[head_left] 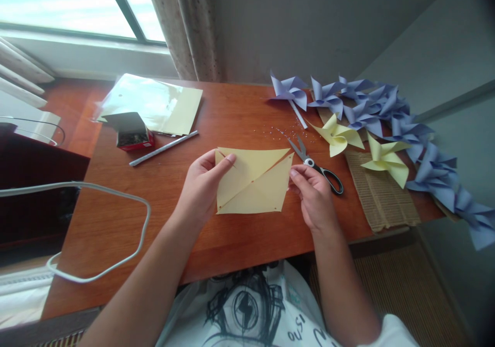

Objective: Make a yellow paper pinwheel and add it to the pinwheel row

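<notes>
A square of yellow paper (247, 195) is held up over the table, cut along diagonal lines, with small holes near its corners and its middle. My left hand (207, 182) pinches its left side, thumb on top near the upper left corner. At the right edge, my right hand (311, 189) grips the paper between thumb and fingers. Just beyond the right hand lie black-handled scissors (313, 164), blades apart and pointing away. Tiny paper bits (282, 132) are scattered past the scissors.
Purple pinwheels (363, 112) and yellow pinwheels (336, 135) fill the right side, some over corrugated cardboard (377, 197). At the back left are yellow sheets with a plastic sleeve (154, 104), a small red box (135, 141) and a paper stick (164, 148). A white cable (147, 218) loops at left.
</notes>
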The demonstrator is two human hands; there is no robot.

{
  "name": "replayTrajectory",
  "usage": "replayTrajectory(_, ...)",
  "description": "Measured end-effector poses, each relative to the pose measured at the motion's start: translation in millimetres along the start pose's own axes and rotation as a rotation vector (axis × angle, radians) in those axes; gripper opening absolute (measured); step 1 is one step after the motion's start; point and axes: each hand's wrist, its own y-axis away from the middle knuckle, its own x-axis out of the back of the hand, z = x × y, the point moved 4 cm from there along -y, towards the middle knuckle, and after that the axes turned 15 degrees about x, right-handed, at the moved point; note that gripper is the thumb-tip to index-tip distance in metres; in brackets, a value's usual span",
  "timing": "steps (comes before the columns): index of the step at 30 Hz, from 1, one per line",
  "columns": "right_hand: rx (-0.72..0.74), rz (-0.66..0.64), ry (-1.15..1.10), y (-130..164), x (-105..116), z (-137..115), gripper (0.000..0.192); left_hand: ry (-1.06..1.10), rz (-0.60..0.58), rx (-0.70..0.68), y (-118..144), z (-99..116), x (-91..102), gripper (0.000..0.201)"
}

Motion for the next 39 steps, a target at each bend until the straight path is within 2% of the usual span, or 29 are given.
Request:
replayTrajectory(16, -0.001, -0.014, -0.087, 1.5, 0.4, 1.4, 0.013, 0.009, 0.000, -0.014, 0.1, -0.4, 0.0, 0.023)
replayTrajectory(28, 0.061, -0.042, -0.007, 0.2, 2.7, 3.1, 0.013, 0.011, -0.007, -0.013, -1.0, -1.1, 0.7, 0.020)
replayTrajectory(31, 0.179, -0.042, 0.153, 0.7, 4.4, -3.2, 0.013, -0.016, 0.001, -0.025, -1.4, -1.4, 1.0, 0.021)
replayTrajectory(36, 0.622, 0.064, 0.575, 8.5, 0.9, -49.7, 0.010, -0.240, 0.080, -0.121, -0.2, 0.6, 2.2, 0.027)
replayTrajectory(39, 0.719, -0.113, 0.613, 8.1, -17.1, -71.2, 0.012, -0.479, 0.126, -0.215, 1.4, 1.8, -0.2, 0.032)
